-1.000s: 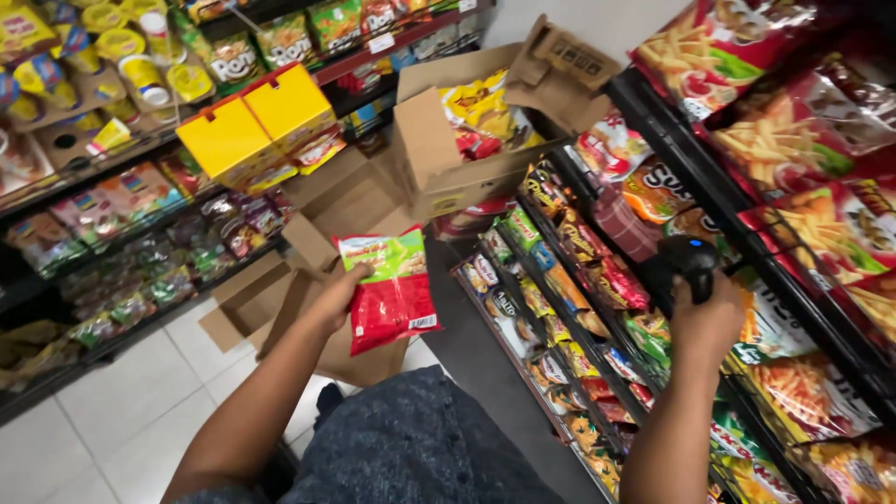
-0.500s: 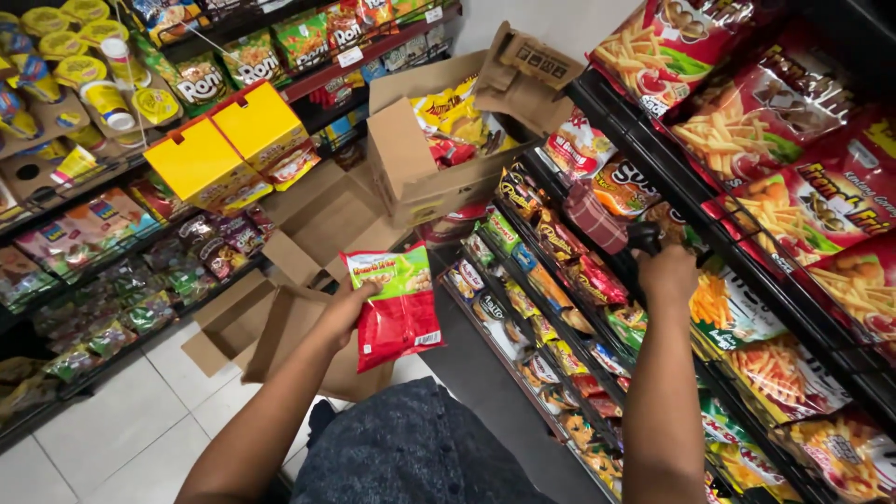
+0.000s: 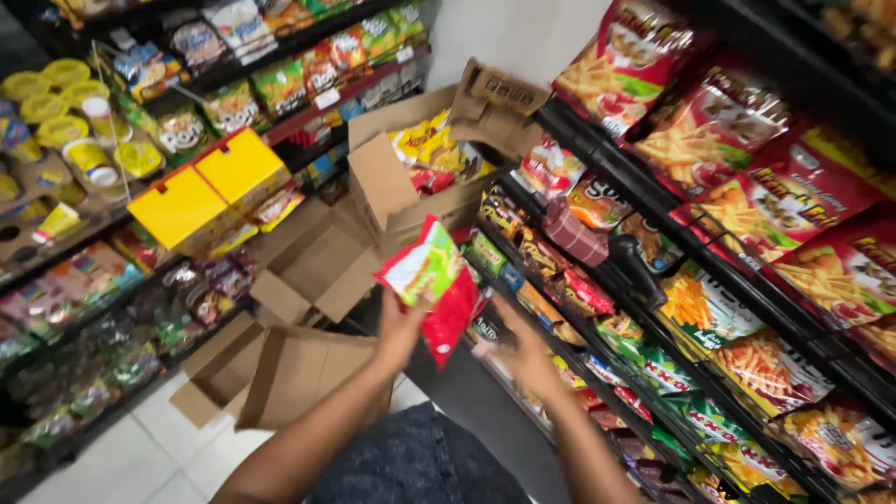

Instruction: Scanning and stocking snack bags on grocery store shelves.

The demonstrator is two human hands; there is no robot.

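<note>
Left hand raised with fingers closed in a grip, right hand open-fingered, blurred, just beside it.

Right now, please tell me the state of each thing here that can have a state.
Left hand: gripping the snack bag.
Snack bag: red and green, sealed, held up tilted.
Right hand: open, empty, blurred, beside the bag.
Upper cardboard box: flaps open, packets inside.
Floor boxes: open, look empty.

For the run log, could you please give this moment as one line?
left hand: holds red-and-green snack bag | right hand: open, empty, below bag | black scanner: on snack shelf
</note>
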